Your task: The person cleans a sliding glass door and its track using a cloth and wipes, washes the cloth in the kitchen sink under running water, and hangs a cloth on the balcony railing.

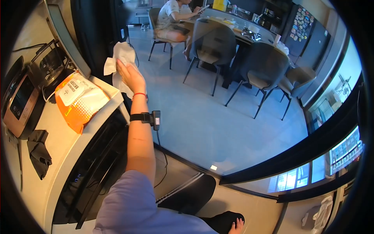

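My left hand (132, 77) reaches up and forward at the counter's corner, fingers against a crumpled white wipe (125, 50). Part of the wipe hangs below the wrist. A red string and a black strap with a small device circle this forearm. Close by on the counter lies an orange and white wipes packet (80, 99). Low in the view, my right hand (236, 226) rests on my black-trousered knee with its fingers apart; only the fingers show and they hold nothing.
The pale counter (64, 156) carries an appliance with a dark panel (23, 97), a glass jug (50, 68) and a dark cloth (39, 154). A black-framed glass panel (249, 173) stands ahead. Beyond it are chairs (214, 41), a table and a seated person (171, 19).
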